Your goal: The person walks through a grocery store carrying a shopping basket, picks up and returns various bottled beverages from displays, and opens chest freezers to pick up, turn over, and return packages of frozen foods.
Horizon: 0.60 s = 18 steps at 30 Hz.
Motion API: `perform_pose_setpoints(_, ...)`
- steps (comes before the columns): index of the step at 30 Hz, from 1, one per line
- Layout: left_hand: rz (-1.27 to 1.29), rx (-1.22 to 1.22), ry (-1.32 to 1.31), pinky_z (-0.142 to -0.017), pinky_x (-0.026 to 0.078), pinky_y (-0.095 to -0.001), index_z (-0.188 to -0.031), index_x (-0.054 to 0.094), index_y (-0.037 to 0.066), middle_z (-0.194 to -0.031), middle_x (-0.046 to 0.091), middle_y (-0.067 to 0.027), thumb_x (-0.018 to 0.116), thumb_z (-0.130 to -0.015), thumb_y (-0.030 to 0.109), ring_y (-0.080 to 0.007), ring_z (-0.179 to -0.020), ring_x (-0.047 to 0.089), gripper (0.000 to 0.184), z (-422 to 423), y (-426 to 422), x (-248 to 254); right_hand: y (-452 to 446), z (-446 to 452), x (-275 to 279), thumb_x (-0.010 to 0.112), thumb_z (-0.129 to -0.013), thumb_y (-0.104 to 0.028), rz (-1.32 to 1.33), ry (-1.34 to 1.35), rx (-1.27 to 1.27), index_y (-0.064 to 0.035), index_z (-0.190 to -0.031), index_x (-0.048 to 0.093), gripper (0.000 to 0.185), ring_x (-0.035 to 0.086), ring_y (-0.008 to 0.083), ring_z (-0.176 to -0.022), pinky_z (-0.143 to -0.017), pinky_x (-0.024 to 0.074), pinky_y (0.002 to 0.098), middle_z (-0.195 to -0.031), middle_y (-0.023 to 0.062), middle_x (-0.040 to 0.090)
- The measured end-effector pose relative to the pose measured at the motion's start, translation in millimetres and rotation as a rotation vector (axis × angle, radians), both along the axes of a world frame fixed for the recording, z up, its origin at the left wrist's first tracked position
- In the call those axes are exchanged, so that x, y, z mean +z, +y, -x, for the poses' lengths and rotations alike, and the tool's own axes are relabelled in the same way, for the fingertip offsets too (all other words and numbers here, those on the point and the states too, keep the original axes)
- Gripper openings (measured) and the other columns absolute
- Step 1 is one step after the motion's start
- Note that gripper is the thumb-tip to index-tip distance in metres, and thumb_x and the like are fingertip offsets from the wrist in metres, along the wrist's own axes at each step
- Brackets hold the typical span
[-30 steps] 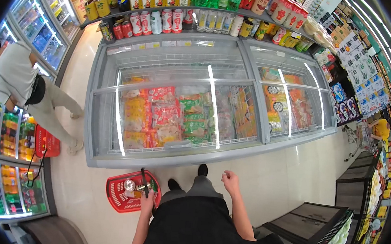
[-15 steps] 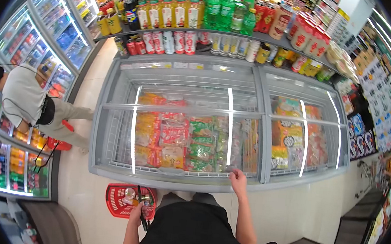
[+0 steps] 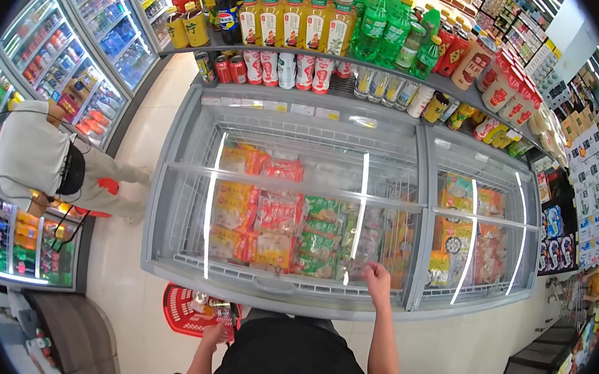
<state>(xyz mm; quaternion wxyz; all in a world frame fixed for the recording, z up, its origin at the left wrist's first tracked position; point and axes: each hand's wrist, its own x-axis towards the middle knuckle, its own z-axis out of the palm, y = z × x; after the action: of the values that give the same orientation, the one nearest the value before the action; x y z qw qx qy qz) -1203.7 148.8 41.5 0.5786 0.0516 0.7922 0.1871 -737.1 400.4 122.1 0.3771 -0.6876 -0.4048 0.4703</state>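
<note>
My left hand (image 3: 213,334) is closed at the near side of a red shopping basket (image 3: 178,308), around its dark handle. Several small packaged goods lie in the basket; their kinds are hard to make out. My right hand (image 3: 378,283) is over the front edge of a chest freezer (image 3: 289,301), with fingers curled in. Whatever those fingers hold, if anything, is hidden. Beneath the freezer's glass lid (image 3: 297,133), bagged frozen foods lie in rows: yellow-orange bags (image 3: 234,206), red bags (image 3: 279,215) and green bags (image 3: 320,231).
Behind the freezer runs a shelf of juice bottles (image 3: 293,19), green soda bottles (image 3: 374,26) and cans (image 3: 271,68). On the left a person in a white shirt (image 3: 32,149) stands at lit drink coolers (image 3: 57,30) beside a red basket. Shopping carts (image 3: 574,300) stand at right.
The camera view has shifted, so freezer and shelf sit lower and further right. My right hand stays at the freezer's front edge, and my left hand stays at the basket.
</note>
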Motion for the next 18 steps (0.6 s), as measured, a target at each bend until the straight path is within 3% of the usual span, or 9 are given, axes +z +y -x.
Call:
perform_pose_setpoints(1, -0.157, -0.151, 0.311, -0.065, 0.045, -0.0371, -0.078, 0.059, -0.004, -0.071, 0.061, -0.0176, 0.060, -0.083, 0.039, -0.0231, -0.071, 0.059, 0.044, 5, 13, 11, 9, 6, 6, 0.054, -0.085, -0.008, 0.034, 0.088, -0.027, 0.0054, -0.105, 0.059, 0.025, 0.060, 0.0114, -0.073, -0.065, 0.0466, 0.0240, -0.081, 0.0063, 0.064)
perform_pose_setpoints(2, -0.166, -0.159, 0.302, -0.065, 0.045, -0.0371, -0.078, 0.059, -0.004, -0.071, 0.061, -0.0176, 0.060, -0.083, 0.039, -0.0231, -0.071, 0.059, 0.044, 11, 31, 20, 24, 9, 13, 0.054, -0.085, -0.008, 0.026, 0.080, -0.036, 0.0054, -0.105, 0.059, 0.025, 0.060, 0.0114, -0.073, -0.065, 0.0466, 0.0240, -0.081, 0.0063, 0.064)
perform_pose_setpoints(4, -0.573, -0.249, 0.816, -0.057, 0.042, -0.0370, -0.075, 0.057, -0.006, -0.061, 0.057, -0.0154, 0.057, -0.085, 0.027, -0.0202, -0.060, 0.056, 0.034, -2, 112, 94, 70, 16, 47, 0.056, -0.084, -0.011, -0.136, -0.112, 0.113, 0.0052, -0.101, 0.060, 0.024, 0.060, 0.0108, -0.070, -0.064, 0.0473, 0.0248, -0.077, 0.0052, 0.064)
perform_pose_setpoints(8, -0.803, -0.219, 0.555, -0.060, 0.044, -0.0331, -0.083, 0.059, -0.005, -0.069, 0.059, -0.0157, 0.058, -0.086, 0.020, -0.0156, -0.063, 0.055, 0.025, -18, 252, 160, 191, 57, 142, 0.057, -0.084, -0.014, -0.388, -0.288, 0.209, 0.0055, -0.099, 0.061, 0.025, 0.060, 0.0128, -0.072, -0.067, 0.0478, 0.0266, -0.076, 0.0069, 0.064)
perform_pose_setpoints(10, -1.033, -0.345, 0.479, -0.067, 0.047, -0.0328, -0.091, 0.060, -0.003, -0.079, 0.061, -0.0165, 0.059, -0.085, 0.017, -0.0197, -0.072, 0.060, 0.021, -30, 319, 176, 257, 78, 186, 0.057, -0.084, -0.016, -0.465, -0.297, 0.276, 0.0058, -0.102, 0.060, 0.028, 0.060, 0.0126, -0.073, -0.068, 0.0477, 0.0274, -0.080, 0.0103, 0.065)
perform_pose_setpoints(12, -1.180, -0.539, 0.611, -0.076, 0.048, -0.0346, -0.102, 0.059, -0.001, -0.092, 0.061, -0.0167, 0.059, -0.084, 0.014, -0.0276, -0.085, 0.061, 0.024, -40, 379, 196, 313, 106, 238, 0.057, -0.083, -0.018, -0.596, -0.277, 0.319, 0.0058, -0.104, 0.059, 0.032, 0.061, 0.0151, -0.076, -0.070, 0.0472, 0.0277, -0.083, 0.0137, 0.065)
perform_pose_setpoints(14, -1.317, -0.610, 0.610, -0.084, 0.045, -0.0377, -0.112, 0.054, 0.000, -0.108, 0.057, -0.0181, 0.058, -0.083, 0.012, -0.0343, -0.099, 0.056, 0.031, -47, 439, 192, 374, 122, 274, 0.058, -0.081, -0.021, -0.697, -0.498, 0.318, 0.0054, -0.104, 0.058, 0.035, 0.063, 0.0232, -0.081, -0.073, 0.0478, 0.0319, -0.084, 0.0168, 0.065)
perform_pose_setpoints(16, -1.381, -0.658, 0.533, -0.090, 0.043, -0.0383, -0.120, 0.050, 0.002, -0.116, 0.052, -0.0187, 0.057, -0.083, 0.011, -0.0349, -0.108, 0.051, 0.039, -59, 497, 200, 427, 139, 301, 0.058, -0.080, -0.024, -0.807, -0.596, 0.222, 0.0047, -0.107, 0.056, 0.039, 0.062, 0.0323, -0.084, -0.076, 0.0481, 0.0379, -0.084, 0.0188, 0.064)
perform_pose_setpoints(18, -1.579, -0.718, 0.570, -0.094, 0.040, -0.0386, -0.124, 0.047, 0.002, -0.120, 0.050, -0.0190, 0.056, -0.083, 0.011, -0.0357, -0.114, 0.047, 0.043, -85, 549, 251, 471, 152, 326, 0.058, -0.080, -0.025, -0.820, -0.745, 0.183, 0.0032, -0.113, 0.054, 0.044, 0.059, 0.0364, -0.094, -0.081, 0.0470, 0.0419, -0.096, 0.0224, 0.062)
